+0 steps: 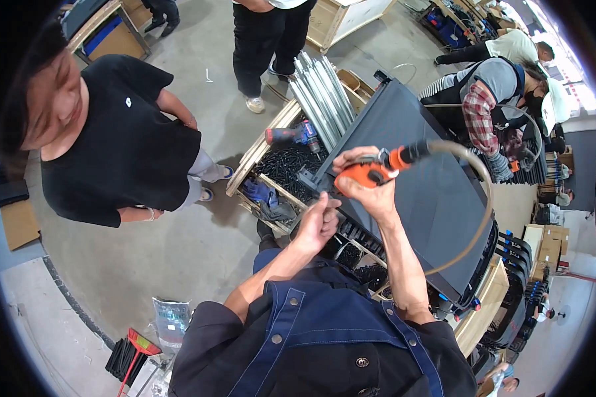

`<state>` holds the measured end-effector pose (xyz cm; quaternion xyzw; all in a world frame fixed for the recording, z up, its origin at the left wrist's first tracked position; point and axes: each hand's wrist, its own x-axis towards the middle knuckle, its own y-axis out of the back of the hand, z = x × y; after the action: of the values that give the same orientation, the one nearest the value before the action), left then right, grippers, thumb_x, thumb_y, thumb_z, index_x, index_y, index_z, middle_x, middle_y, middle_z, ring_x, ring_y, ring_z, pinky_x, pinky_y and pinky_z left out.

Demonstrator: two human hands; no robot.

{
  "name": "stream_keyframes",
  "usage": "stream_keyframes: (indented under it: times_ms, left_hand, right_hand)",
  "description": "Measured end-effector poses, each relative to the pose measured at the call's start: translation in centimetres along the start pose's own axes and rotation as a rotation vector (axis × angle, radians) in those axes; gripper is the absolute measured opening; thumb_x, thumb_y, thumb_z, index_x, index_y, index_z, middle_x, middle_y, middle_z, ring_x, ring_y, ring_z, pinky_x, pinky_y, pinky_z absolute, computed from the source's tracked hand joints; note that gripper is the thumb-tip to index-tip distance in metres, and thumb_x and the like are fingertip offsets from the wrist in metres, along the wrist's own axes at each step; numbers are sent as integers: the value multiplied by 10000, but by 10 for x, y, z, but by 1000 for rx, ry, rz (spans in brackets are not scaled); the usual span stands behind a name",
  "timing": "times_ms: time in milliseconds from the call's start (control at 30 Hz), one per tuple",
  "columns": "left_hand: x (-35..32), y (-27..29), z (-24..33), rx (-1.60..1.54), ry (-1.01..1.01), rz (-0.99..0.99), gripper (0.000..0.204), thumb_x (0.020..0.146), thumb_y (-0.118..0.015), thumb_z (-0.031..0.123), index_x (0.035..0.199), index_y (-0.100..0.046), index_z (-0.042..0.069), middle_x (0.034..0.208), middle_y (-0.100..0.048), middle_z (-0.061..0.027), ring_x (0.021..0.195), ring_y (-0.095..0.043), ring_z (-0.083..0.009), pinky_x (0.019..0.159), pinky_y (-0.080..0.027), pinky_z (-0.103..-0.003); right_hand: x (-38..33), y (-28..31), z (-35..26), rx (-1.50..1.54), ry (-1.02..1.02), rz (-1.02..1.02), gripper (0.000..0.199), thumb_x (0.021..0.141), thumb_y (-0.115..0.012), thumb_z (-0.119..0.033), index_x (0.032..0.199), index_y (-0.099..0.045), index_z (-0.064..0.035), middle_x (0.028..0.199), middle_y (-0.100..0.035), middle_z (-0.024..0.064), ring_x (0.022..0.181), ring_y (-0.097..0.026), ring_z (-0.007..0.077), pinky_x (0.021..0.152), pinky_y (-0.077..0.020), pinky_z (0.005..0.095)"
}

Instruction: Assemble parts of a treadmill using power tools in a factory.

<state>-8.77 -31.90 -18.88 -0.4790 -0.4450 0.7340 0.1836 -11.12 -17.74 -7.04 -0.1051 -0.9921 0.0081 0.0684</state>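
My right hand (379,200) is wrapped round an orange air-powered driver (359,176) with a clear hose (489,198) running from its end. The tool is over the left end of a large dark grey panel (417,178), its tip pointing toward the panel's corner bracket (313,180). Just below that corner, my left hand (316,225) is closed, thumb and fingertips together by the panel's edge. Whatever lies between those fingers is too small or hidden to make out.
Beyond the panel's left end, a wooden bin (271,173) holds black screws, a cordless drill (295,135) and metal tubes (321,92). Work gloves (271,202) lie nearer. A person in black (119,132) stands left; another worker (490,99) bends at the right.
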Motion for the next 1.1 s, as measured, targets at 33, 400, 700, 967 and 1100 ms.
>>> stream_keyframes:
  times_ms: [33, 400, 700, 967, 1100]
  left_hand:
    - [-9, -5, 13, 298, -112, 122, 373, 1051, -528, 450, 959, -638, 105, 635, -402, 99, 510, -348, -14, 434, -210, -196]
    - [-18, -169, 124, 1564, -1393, -424, 325, 757, -789, 307, 729, -583, 58, 764, -513, -57, 656, -607, -239, 536, -487, -373]
    - [-17, -169, 113, 1491, -1397, -482, 266, 733, -776, 247, 747, -588, 61, 756, -499, -67, 615, -583, -261, 529, -471, -380]
    - [-20, -162, 127, 1461, -1372, -448, 269, 720, -772, 230, 734, -578, 45, 725, -484, -89, 608, -549, -279, 540, -456, -383]
    - [-15, -157, 118, 1350, -1432, -413, 253, 696, -770, 203, 722, -578, 40, 716, -486, -90, 582, -530, -278, 523, -440, -382]
  right_hand:
    - [7, -1, 4, 52, -12, 26, 422, 772, -804, 39, 1133, -590, 1, 1072, -698, 171, 996, -700, 246, 905, -599, 425]
    - [9, -7, 5, -208, 28, -26, 317, 791, -751, -77, 1071, -613, -20, 989, -654, 51, 918, -626, 140, 783, -526, 323]
    - [-1, -6, 8, -120, 95, 11, 276, 844, -712, -118, 1081, -607, -21, 1002, -644, 53, 933, -619, 145, 786, -520, 328]
    - [10, -7, -3, -286, -12, -113, 386, 806, -763, -113, 1143, -594, -27, 1053, -636, 61, 979, -618, 176, 831, -520, 336]
    - [9, -12, -7, -256, -5, -105, 322, 809, -745, -114, 1081, -593, -34, 1007, -622, 49, 935, -600, 147, 787, -505, 329]
